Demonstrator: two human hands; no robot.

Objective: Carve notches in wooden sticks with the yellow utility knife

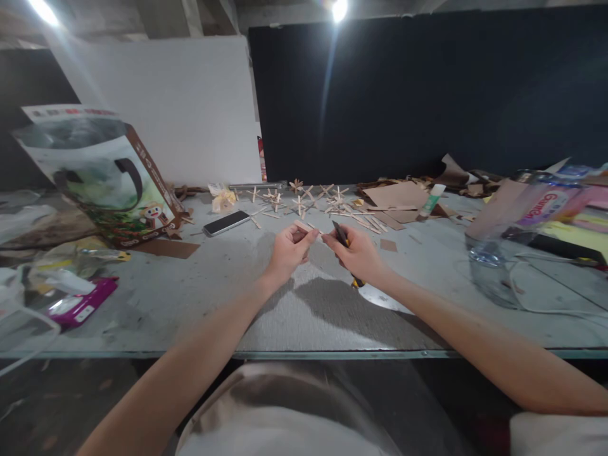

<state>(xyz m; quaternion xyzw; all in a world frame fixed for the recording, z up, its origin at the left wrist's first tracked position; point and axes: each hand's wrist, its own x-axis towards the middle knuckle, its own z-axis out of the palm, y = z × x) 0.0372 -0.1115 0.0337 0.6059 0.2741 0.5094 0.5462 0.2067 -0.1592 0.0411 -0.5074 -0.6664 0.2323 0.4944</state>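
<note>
Thin wooden stick point(303, 226) pinched in left hand point(286, 251), above gray table point(228, 272); right hand point(360, 254) wrapped round black-and-yellow utility knife point(341, 235), its fingertips near stick; crossed wooden sticks point(299, 206) beyond, smartphone point(227, 223) left, cardboard scraps point(398, 195) right

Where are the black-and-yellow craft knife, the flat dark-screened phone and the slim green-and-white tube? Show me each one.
Black-and-yellow craft knife point(341, 234): head view, on its dark end farther from the person.
Flat dark-screened phone point(227, 222): head view, middle of its screen.
Slim green-and-white tube point(431, 202): head view, on its green part.
</note>
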